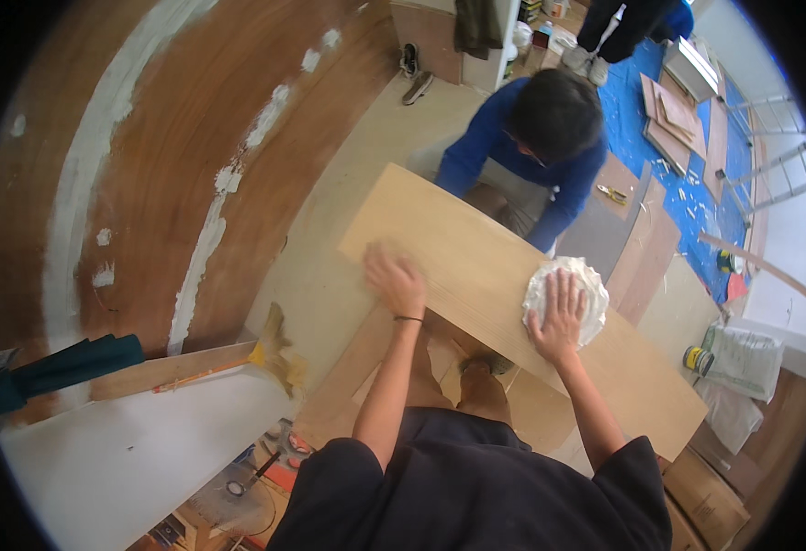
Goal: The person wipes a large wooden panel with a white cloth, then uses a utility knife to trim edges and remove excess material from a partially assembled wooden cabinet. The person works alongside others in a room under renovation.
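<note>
On the wooden board [476, 275], right hand [559, 317] presses white cloth [568, 280].

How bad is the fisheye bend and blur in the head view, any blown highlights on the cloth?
Head view: strong barrel bend, the light wooden board edges and the brown panel curve toward a black rim. Left hand looks slightly soft, right hand sharper. The white cloth is bright, though its folds show. Lighting even and soft, with no hard shadows.
</note>
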Demonstrator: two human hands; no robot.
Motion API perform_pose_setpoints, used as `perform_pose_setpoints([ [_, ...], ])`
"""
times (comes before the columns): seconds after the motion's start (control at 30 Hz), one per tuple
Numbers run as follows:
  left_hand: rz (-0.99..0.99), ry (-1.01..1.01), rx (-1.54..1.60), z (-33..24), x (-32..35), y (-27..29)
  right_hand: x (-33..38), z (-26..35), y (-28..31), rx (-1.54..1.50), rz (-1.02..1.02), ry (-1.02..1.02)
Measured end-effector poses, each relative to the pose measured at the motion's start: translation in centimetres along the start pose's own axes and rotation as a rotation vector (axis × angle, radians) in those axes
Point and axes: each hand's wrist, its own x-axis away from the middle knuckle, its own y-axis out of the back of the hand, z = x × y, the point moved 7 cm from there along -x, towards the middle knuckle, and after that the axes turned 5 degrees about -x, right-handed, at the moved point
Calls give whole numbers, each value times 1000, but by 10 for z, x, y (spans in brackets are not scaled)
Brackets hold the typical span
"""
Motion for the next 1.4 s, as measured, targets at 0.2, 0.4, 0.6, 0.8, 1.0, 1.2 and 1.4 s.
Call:
perform_pose_setpoints([
  [0.2, 452, 399, 718, 115, -50, -48, -104, 130, -31, -10, 97, 192],
  [0.4, 497, 524, 1020, 138, -34, -64, -170, 210, -52, -10, 78, 296],
  [0.6, 529, 503, 998, 130, -41, -59, -217, 269, -64, -20, 52, 336],
  [0.8, 474, 567, 1042, 126, -35, -59, -210, 291, -78, -16, -15, 236],
  [1.0, 441, 608, 1000, 135, -26, -72, -169, 309, -89, -46, 21, 219],
  [1.2, 412, 510, 900, 129, -37, -60, -67, 231, -76, -38, 70, 139],
  [1.4, 387, 304, 798, 152, -51, -75, 65, 92, -43, 15, -71, -173],
])
